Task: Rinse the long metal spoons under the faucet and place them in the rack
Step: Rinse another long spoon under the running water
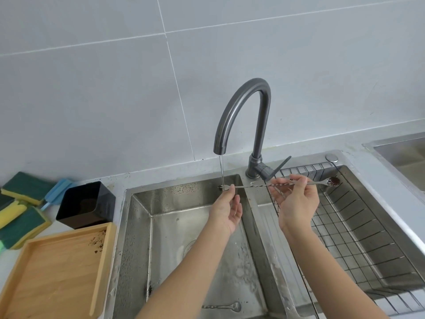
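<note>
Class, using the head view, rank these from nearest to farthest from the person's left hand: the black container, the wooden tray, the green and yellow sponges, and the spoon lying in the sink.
From the left hand:
1. Spoon lying in the sink, below it, near the bottom edge.
2. Black container, on the counter to its left.
3. Wooden tray, lower left.
4. Green and yellow sponges, at the far left edge.

A gray gooseneck faucet (241, 116) runs a thin stream onto one end of a long metal spoon (276, 184) held level over a steel double sink (138, 226). The left hand (227, 210) pinches the wet end, and the right hand (296, 201) grips the twisted middle above a wire rack (358, 226). Another spoon (222, 306) lies in the left basin, with a wooden tray (57, 272), black container (86, 204) and sponges (20, 212) on the surface (57, 226) at left.
</note>
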